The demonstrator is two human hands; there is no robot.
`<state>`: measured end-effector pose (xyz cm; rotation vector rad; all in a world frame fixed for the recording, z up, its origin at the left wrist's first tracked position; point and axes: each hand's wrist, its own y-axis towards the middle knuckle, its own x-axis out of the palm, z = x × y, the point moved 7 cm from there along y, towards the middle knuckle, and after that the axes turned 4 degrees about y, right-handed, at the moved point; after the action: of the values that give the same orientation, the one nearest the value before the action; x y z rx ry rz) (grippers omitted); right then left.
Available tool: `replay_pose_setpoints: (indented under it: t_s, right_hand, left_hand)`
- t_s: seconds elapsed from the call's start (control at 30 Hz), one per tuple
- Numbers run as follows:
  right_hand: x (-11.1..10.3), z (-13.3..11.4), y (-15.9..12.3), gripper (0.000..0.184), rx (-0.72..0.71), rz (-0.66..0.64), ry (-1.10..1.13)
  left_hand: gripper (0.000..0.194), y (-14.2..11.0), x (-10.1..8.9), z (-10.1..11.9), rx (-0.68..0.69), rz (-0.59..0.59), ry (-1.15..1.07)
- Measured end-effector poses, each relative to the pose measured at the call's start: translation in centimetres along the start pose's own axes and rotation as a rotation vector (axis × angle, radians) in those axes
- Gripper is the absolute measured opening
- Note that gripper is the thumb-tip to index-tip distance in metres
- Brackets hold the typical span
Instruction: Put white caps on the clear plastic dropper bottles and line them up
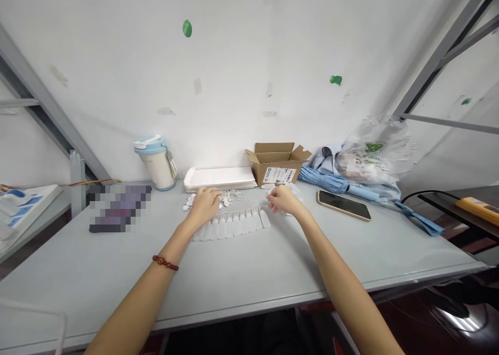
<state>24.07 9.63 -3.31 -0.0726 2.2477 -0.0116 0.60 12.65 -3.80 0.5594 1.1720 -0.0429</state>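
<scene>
My left hand (206,203) is palm down at the left of a loose pile of small white pieces with thin cords (234,196). Its fingers are bent and close together, and whatever lies under the fingertips is hidden. Just in front stretches a side-by-side row of slim, translucent white pieces (237,224), with thin white cords at their upper ends. My right hand (284,200) hovers by the right end of that row, fingers curled inward in a pinch; anything between them is too small to name. More translucent pieces (297,191) lie just behind this hand.
Behind the hands are a stack of white trays (220,176) and an open cardboard box (278,173). A cup (157,165) and a blurred dark item (119,208) stand left. Rightward lie a phone (343,205), a folded blue umbrella (325,179) and a plastic bag (370,157).
</scene>
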Motion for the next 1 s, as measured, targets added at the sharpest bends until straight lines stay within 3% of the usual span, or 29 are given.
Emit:
replay_pose_setpoints:
  t_s: [0.23,0.4,0.63,0.83,1.0]
  right_hand:
    - [-2.4,1.1,0.6,0.022,-0.006,0.286,-0.170]
    - [-2.3,1.7,1.0,0.026,-0.031,0.287,-0.285]
    - [-1.8,2.0,1.1,0.038,-0.023,0.251,-0.381]
    - [-1.9,2.3,0.9,0.044,0.018,0.255,-0.418]
    - [-2.0,2.4,0.8,0.046,0.006,0.263,-0.413]
  left_hand:
    - [0.037,-0.3,0.5,0.8,-0.011,-0.081,0.026]
    - [0.034,-0.3,0.4,0.9,-0.011,-0.071,0.035]
    - [0.039,-0.1,-0.7,1.1,0.006,0.062,-0.003]
    - [0.039,-0.4,-2.7,1.6,0.064,0.273,-0.181]
    - [0.040,-1.0,-4.1,2.8,0.104,0.343,-0.256]
